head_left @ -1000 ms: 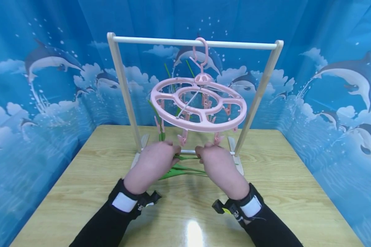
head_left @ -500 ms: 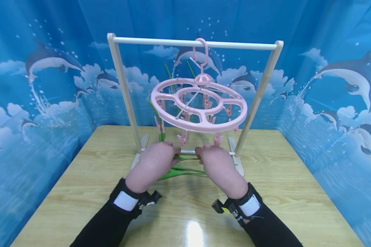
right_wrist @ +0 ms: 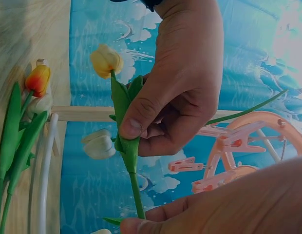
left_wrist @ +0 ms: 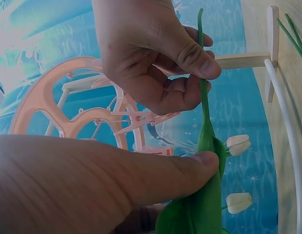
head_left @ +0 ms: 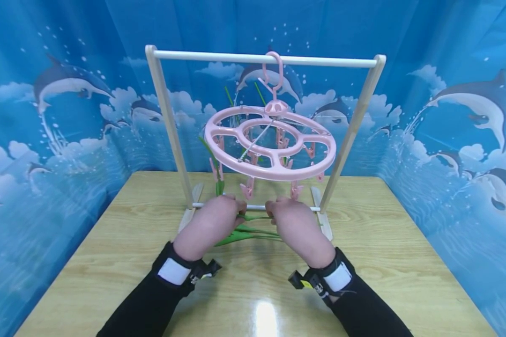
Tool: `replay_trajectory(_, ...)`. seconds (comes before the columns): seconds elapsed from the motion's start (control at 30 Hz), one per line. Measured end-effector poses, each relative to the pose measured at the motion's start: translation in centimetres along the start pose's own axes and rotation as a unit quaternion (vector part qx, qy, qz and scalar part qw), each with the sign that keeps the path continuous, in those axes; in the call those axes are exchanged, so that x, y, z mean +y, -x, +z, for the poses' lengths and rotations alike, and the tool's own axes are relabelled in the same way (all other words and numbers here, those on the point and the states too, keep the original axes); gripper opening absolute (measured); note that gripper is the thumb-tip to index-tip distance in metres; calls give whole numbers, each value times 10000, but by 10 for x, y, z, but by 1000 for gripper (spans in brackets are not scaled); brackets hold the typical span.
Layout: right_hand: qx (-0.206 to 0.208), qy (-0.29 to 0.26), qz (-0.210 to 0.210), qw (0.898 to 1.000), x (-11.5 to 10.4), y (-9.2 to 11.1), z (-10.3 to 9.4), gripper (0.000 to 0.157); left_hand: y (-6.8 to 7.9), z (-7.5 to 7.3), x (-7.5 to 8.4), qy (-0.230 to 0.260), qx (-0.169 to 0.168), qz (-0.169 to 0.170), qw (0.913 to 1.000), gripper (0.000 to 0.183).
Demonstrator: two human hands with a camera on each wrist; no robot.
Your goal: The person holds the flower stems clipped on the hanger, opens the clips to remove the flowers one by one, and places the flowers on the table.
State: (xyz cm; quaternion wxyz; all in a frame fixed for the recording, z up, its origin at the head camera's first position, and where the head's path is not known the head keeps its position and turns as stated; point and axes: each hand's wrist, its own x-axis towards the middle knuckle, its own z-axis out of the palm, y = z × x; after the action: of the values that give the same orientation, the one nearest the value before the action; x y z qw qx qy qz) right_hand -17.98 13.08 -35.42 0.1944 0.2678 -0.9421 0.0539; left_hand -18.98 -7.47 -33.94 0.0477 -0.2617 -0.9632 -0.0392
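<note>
An artificial tulip with a pale yellow bloom (right_wrist: 106, 61) is held between both hands, off the table. My left hand (head_left: 217, 217) pinches it at the green leaves (right_wrist: 122, 105) below the bloom, thumb on top. My right hand (head_left: 295, 222) pinches the thin stem (left_wrist: 204, 97) between thumb and fingers. In the head view the bloom is hidden behind my left hand. Above both hands a pink round clip hanger (head_left: 274, 175) hangs from a rack. White tulips (left_wrist: 237, 145) hang bloom-down below it, their stems poking up through the ring.
The wooden rack (head_left: 168, 112) stands on the table (head_left: 362, 271), with a white lower rod (head_left: 257, 207) behind my hands. An orange-red tulip (right_wrist: 38, 80) and a white tulip (right_wrist: 40, 105) lie on the table under my hands. Pink clips (head_left: 296, 189) dangle from the ring.
</note>
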Motion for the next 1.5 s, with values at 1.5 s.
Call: replay_trajectory(1.5,-1211,-1250,1157,9779,7,-8,45,32,-23,44,-14,725,-849,-101,9937,5)
